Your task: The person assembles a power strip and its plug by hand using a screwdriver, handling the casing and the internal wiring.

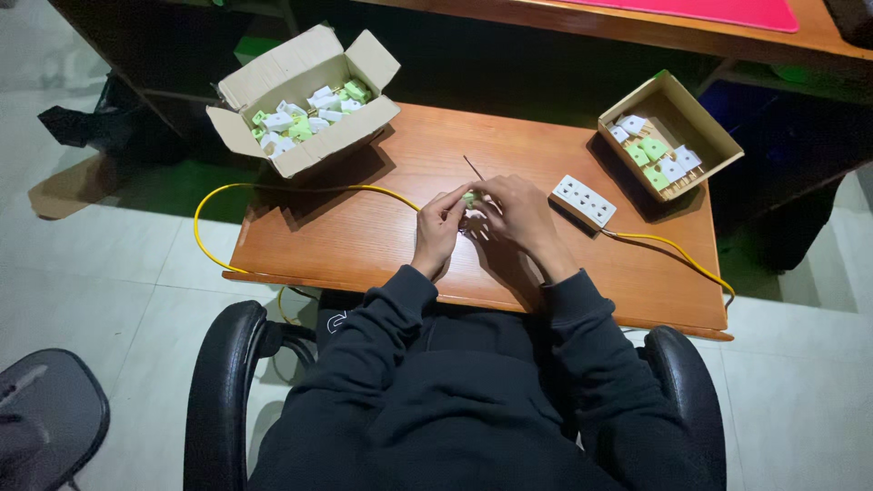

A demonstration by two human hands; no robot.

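I hold a small pale green and white plug [469, 197] between the fingertips of both my hands — it sits just above the desk [364, 236], near the middle, mostly hidden, with a thin dark tool [473, 167] poking up behind it toward the far edge.

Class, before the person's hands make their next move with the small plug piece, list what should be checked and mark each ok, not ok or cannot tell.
1. Plug piece held by both hands, left hand and right hand: ok.
2. Thin tool in a firm grip: cannot tell.
3. Socket strip lying flat on the table: ok.
4. Yellow cable clear of the hands: ok.
5. Open supply box holds pieces: ok.
6. Small box fully on the table: ok.
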